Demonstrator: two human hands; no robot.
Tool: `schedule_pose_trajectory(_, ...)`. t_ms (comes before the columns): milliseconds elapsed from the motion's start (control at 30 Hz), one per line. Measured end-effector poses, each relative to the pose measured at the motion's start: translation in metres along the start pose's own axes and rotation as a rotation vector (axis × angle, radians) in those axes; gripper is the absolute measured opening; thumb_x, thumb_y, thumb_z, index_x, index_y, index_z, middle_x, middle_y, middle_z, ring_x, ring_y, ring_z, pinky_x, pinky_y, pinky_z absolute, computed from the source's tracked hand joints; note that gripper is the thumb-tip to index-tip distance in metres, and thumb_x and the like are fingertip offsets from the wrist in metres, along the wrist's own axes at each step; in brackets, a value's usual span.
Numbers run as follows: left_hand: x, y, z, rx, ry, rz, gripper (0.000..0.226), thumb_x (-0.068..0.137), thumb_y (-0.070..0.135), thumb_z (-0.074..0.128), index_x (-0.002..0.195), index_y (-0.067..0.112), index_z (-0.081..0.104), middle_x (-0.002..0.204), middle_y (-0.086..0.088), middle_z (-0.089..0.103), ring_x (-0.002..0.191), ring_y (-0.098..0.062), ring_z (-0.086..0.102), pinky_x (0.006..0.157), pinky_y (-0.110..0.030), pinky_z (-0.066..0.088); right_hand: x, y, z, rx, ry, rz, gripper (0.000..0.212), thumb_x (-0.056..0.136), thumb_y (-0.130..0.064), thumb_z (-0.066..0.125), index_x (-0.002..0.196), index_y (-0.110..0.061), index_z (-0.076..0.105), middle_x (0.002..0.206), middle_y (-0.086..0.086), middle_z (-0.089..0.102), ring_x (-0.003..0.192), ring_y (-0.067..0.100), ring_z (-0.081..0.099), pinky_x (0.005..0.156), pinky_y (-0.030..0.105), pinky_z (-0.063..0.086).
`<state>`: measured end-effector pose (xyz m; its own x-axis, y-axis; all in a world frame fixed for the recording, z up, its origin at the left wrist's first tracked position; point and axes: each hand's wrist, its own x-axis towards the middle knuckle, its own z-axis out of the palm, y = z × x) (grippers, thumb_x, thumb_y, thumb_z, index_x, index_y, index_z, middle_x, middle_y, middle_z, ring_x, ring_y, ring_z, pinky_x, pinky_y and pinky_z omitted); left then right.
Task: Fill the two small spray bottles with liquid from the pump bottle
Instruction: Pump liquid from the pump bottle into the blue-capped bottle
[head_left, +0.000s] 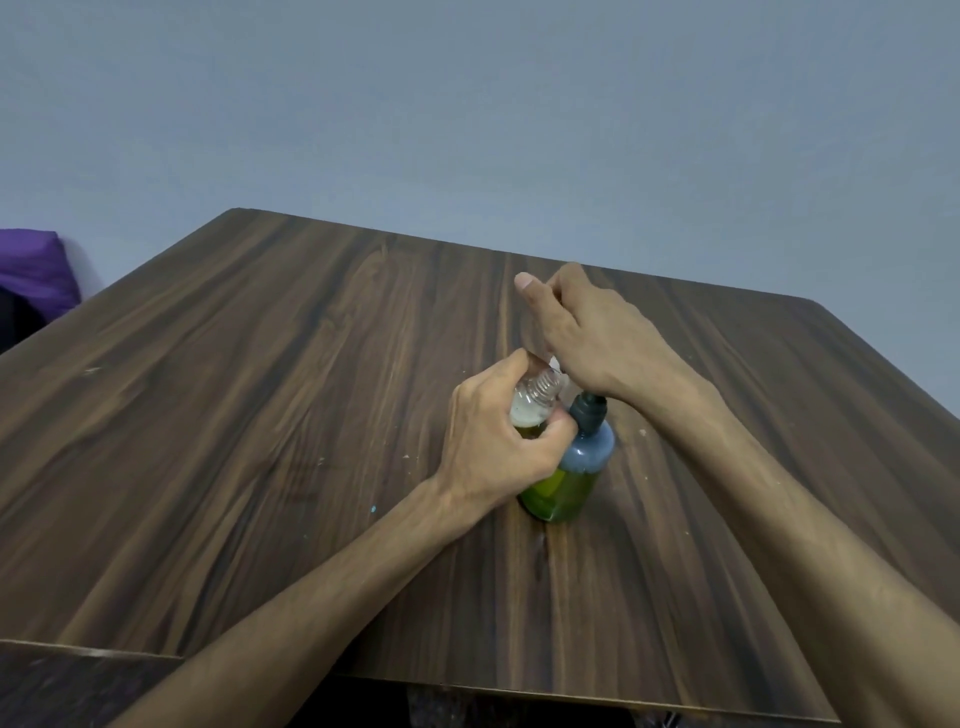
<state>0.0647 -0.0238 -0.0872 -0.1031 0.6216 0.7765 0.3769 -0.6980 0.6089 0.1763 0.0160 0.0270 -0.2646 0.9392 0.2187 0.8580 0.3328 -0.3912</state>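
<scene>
Hands (498, 441) tilt spray bottle (535, 405) beside pump bottle (571, 467) on table (260, 389)

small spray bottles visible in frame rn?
1. An uncapped small spray bottle is held in the left hand, beside the pump bottle under the right hand. The second isn't visible; may be hidden or out of frame.

1. The pump bottle (571, 478) head is hidden under the right hand (597, 338)
2. The left hand (498, 447) covers the small spray bottle (532, 402) body
3. A purple object (31, 270) is cut by the left edge
</scene>
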Motion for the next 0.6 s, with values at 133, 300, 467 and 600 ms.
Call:
schedule_pose_trajectory(133, 0.0019, 0.0005, 0.0009, -0.002, 0.012, -0.025, 0.019, 0.079, 0.022, 0.070, 0.085, 0.006, 0.061, 0.073, -0.001, 0.065, 0.061, -0.016, 0.061, 0.054, -0.040, 0.050, -0.0008, -0.0029, 0.0062, -0.106, -0.054, 0.001, 0.050, 0.106, -0.067, 0.024, 0.106, -0.023, 0.049, 0.084, -0.007, 0.062, 0.081, 0.020, 0.062, 0.069, 0.039, 0.038)
schedule_pose_trajectory(300, 0.0005, -0.0003, -0.0002, 0.003, -0.004, -0.015, 0.019, 0.080, 0.020, 0.072, 0.086, 0.005, 0.062, 0.074, 0.000, 0.065, 0.062, -0.015, 0.061, 0.055, -0.041, 0.051, 0.0000, -0.0012, 0.0030, 0.040, -0.060, -0.002, 0.050, 0.105, -0.068, 0.028, 0.105, -0.023, 0.050, 0.085, -0.006, 0.067, 0.080, 0.018, 0.065, 0.070, 0.039, 0.045)
schedule_pose_trajectory(467, 0.0008, -0.0017, 0.0009, 0.000, 0.006, -0.031, 0.017, 0.080, 0.020, 0.071, 0.086, 0.008, 0.061, 0.073, 0.001, 0.064, 0.061, -0.013, 0.060, 0.053, -0.038, 0.050, 0.0009, -0.0004, 0.0049, -0.010, -0.088, 0.013, 0.051, 0.105, -0.069, 0.027, 0.106, -0.024, 0.050, 0.087, -0.006, 0.066, 0.083, 0.019, 0.065, 0.075, 0.042, 0.048)
schedule_pose_trajectory(600, 0.0014, -0.0004, 0.0005, -0.005, -0.003, -0.021, 0.017, 0.080, 0.021, 0.071, 0.086, 0.009, 0.061, 0.074, 0.002, 0.065, 0.062, -0.011, 0.061, 0.055, -0.031, 0.051, -0.0008, -0.0015, 0.0020, 0.062, -0.057, 0.008, 0.049, 0.105, -0.067, 0.028, 0.103, -0.024, 0.050, 0.086, -0.005, 0.068, 0.081, 0.018, 0.066, 0.072, 0.041, 0.049)
